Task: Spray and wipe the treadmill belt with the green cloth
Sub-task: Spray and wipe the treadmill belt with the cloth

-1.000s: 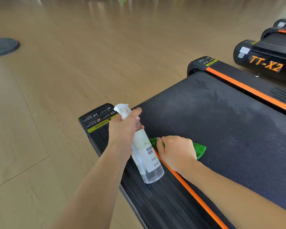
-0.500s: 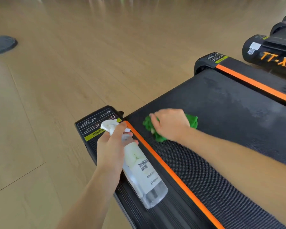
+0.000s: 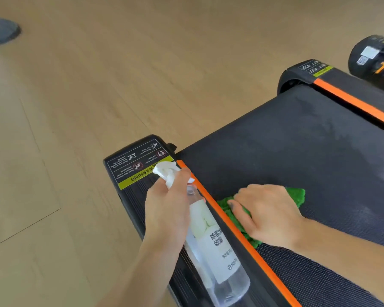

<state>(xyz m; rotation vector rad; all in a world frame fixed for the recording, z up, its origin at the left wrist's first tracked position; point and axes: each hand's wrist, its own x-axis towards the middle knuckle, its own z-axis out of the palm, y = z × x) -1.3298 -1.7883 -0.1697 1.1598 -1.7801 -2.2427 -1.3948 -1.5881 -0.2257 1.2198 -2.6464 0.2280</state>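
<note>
My right hand (image 3: 268, 213) grips the green cloth (image 3: 296, 194) and holds it down on the black treadmill belt (image 3: 297, 151), right beside the orange stripe (image 3: 235, 231) along the belt's left edge. Most of the cloth is hidden under the hand. My left hand (image 3: 166, 209) holds a clear spray bottle (image 3: 217, 251) with a white nozzle and white label by its neck. The bottle is tilted and its base rests on the ribbed left side rail (image 3: 186, 273).
A warning label (image 3: 140, 167) marks the rail's rear corner. Wooden floor (image 3: 75, 129) lies to the left and beyond. A second treadmill (image 3: 372, 56) with orange lettering stands at the far right. A dark round object (image 3: 0, 31) lies on the floor at the far left.
My right hand first slid the cloth forward along the belt's left edge, then drew it back toward me. My left hand with the bottle barely moved; the view shifted.
</note>
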